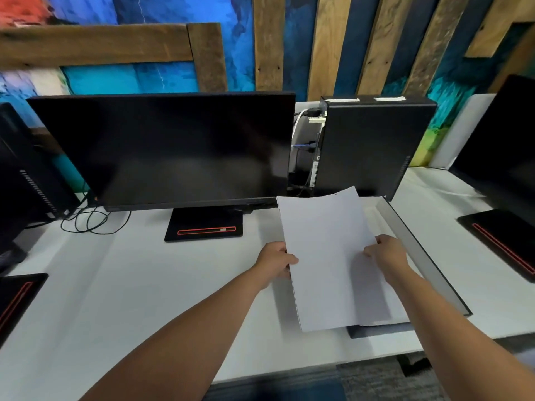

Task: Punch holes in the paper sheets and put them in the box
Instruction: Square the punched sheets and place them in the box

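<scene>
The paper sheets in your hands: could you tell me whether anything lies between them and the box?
Nothing visible does. The paper sheets, gripped by the left hand and right hand, hang over the open box; what shows of its inside looks bare, but the sheets hide the rest.

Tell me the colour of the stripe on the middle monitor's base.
The stripe is red, on a black base; head view.

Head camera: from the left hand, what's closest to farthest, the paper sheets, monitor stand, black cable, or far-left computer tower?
1. paper sheets, gripped by the left hand itself.
2. monitor stand, behind it and slightly left.
3. black cable, looped further left.
4. computer tower, at the far left edge.
</scene>
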`<state>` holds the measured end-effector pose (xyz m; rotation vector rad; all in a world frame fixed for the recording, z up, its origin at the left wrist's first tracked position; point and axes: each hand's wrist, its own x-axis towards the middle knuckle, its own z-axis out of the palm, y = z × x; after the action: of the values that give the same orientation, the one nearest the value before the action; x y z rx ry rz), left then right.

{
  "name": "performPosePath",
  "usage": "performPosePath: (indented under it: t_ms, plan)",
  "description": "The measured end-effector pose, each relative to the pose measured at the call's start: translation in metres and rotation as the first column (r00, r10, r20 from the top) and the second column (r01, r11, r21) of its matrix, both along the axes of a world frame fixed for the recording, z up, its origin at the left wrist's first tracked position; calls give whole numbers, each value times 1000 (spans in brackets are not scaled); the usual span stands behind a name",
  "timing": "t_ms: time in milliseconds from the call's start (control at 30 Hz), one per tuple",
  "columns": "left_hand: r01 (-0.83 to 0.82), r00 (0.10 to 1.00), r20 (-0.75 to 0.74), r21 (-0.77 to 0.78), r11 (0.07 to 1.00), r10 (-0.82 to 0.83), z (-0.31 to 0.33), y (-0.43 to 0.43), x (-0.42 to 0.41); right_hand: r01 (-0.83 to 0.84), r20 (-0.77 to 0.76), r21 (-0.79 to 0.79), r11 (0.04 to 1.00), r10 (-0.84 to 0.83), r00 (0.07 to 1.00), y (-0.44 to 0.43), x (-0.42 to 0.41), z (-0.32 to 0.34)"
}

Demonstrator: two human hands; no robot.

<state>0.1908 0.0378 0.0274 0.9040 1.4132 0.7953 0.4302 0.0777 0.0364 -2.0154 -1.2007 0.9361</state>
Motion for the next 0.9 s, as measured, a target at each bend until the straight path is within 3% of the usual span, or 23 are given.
performPosePath:
  t_ms: [367, 667, 900]
  plan:
    - [39, 987, -159, 96, 995, -23, -12, 24, 72, 15, 227, 18, 1000, -18, 974, 16, 66, 4]
    - [244, 968, -43, -72, 967, -247, -17, 36, 113, -24, 345, -42, 999, 37, 938, 32, 90, -12]
    - [311, 939, -68, -244, 919, -336, -21, 43, 135, -40, 434, -124, 991, 90, 897, 39, 96, -42]
